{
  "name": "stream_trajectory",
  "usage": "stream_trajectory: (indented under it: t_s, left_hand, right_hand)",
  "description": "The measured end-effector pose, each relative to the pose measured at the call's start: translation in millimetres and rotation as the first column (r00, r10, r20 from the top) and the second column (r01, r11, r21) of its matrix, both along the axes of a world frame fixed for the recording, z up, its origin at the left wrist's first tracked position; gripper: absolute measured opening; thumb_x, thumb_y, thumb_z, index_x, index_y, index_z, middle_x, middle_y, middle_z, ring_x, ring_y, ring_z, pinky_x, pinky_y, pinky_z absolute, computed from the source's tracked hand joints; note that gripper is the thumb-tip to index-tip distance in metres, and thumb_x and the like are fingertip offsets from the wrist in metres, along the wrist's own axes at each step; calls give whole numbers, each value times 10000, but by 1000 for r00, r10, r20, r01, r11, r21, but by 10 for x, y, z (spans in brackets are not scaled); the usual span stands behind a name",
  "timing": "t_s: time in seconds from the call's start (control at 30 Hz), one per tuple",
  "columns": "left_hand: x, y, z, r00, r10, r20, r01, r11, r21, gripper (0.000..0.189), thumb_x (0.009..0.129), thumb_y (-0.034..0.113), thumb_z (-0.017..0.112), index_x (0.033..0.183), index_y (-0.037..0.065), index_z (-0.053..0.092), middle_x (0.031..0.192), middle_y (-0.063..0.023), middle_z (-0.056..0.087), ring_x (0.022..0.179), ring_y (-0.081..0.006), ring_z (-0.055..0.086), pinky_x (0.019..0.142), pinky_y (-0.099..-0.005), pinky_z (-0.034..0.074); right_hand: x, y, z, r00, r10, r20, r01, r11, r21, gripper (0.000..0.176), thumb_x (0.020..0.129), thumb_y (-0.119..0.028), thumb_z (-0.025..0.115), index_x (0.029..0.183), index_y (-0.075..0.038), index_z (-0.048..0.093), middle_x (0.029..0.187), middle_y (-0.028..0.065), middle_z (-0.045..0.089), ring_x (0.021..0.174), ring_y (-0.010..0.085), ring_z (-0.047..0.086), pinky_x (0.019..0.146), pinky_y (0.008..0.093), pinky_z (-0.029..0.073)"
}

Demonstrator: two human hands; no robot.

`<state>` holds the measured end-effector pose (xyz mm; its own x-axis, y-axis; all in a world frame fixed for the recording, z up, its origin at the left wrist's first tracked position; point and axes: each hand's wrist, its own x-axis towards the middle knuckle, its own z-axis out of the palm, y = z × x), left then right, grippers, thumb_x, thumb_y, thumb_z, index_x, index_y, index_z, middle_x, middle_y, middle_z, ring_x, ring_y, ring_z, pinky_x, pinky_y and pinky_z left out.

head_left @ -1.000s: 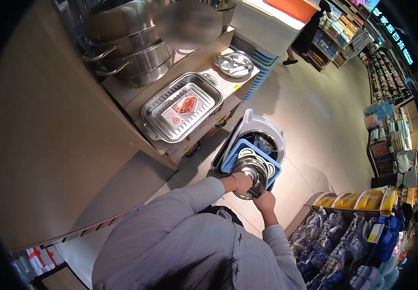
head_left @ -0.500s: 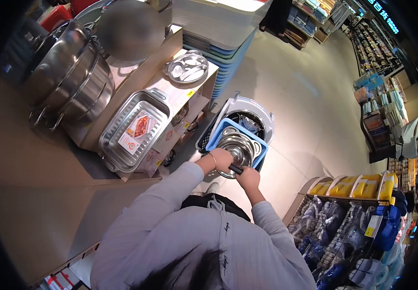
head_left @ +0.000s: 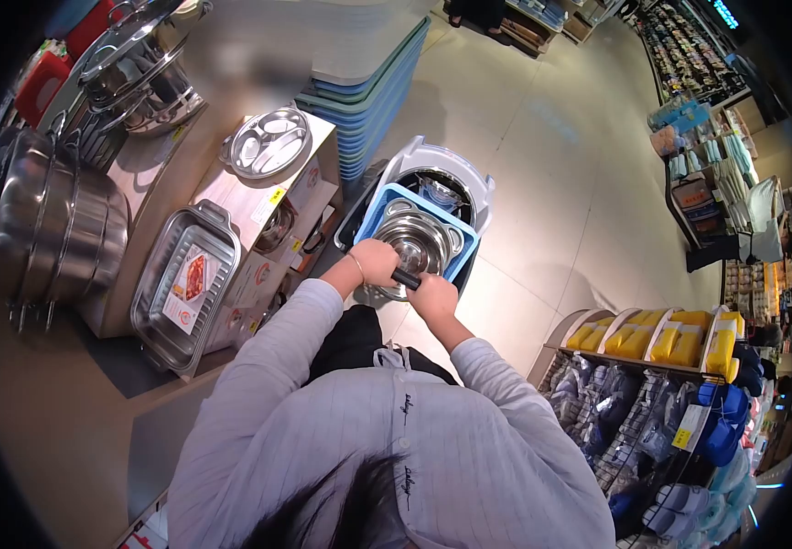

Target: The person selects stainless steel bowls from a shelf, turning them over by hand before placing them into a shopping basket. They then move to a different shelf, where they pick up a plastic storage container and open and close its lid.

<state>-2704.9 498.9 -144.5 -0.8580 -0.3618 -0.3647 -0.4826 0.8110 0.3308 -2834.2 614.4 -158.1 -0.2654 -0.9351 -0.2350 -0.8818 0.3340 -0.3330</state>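
A black handle (head_left: 406,278) of a cart crosses in front of my body. My left hand (head_left: 375,263) is wrapped round its left part, a thin bracelet on the wrist. My right hand (head_left: 432,298) grips the other end. Just beyond the hands, a blue basket (head_left: 470,240) holds shiny stainless steel bowls (head_left: 411,240) with eared handles. The basket sits in front of a pale grey tub (head_left: 432,156), where a dark-rimmed metal piece (head_left: 437,192) shows. My hands hide part of the bowls.
Left, a display shelf bears a baking tray (head_left: 185,284), a divided steel plate (head_left: 269,145) and large pots (head_left: 57,220). Stacked plastic bins (head_left: 368,91) stand beyond. A rack of yellow packs (head_left: 634,339) and slippers (head_left: 725,421) is at right. Tiled floor (head_left: 542,183) runs ahead.
The cart has rolled forward past the display, whose trays and pots now appear further left. The view has shifted too. Both hands have kept their grip on the handle.
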Motion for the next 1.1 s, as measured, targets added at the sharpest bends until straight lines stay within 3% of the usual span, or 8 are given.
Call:
stream_trajectory:
  t_s: [0.63,0.9,1.0,1.03,1.07,1.1]
  left_hand:
    - [-839,-775,-148,993,21,-117,0,984,176,260,653,331,631,679,73,652,655,-132,622,637,-301,622,606,-398,504]
    - [-903,-901,-90,987,92,-133,-60,972,229,246,651,328,631,691,87,651,669,-134,621,656,-305,619,621,-403,500]
    - [-918,-929,-133,988,94,-122,-65,972,225,246,647,330,634,693,89,649,667,-136,619,655,-310,616,618,-408,498]
    - [-928,-936,-151,988,90,-123,-61,974,217,244,644,329,637,698,92,650,665,-134,618,656,-309,616,620,-409,497]
    - [-928,-934,-150,989,84,-123,-57,976,210,242,641,328,640,703,95,650,664,-133,618,657,-307,616,623,-411,496]
    - [-921,-921,-152,989,89,-121,-62,975,212,242,641,328,640,703,95,650,664,-133,618,657,-307,616,623,-411,496]
  right_hand:
    - [-946,-778,-100,998,48,-48,-52,995,-88,154,616,-254,658,675,-111,654,662,85,619,586,265,603,540,372,483]
    - [-1056,-940,-32,998,59,19,-60,998,8,184,609,-271,679,696,-110,662,680,101,622,638,280,609,588,377,489]
    - [-1143,-1025,15,992,106,74,-115,984,136,197,673,-253,684,774,-90,641,709,75,622,655,220,616,615,333,488]
    - [-1265,-1043,-61,892,99,440,-158,982,100,240,706,-250,684,858,-82,604,751,53,606,681,181,600,640,306,478]
    - [-1377,-1067,-80,663,83,744,-185,981,55,290,740,-247,683,941,-74,568,793,31,590,707,141,583,665,278,468]
    - [-1518,-1116,-104,392,-139,910,-8,988,154,391,775,-248,680,1050,-70,467,895,33,532,792,97,521,713,250,439]
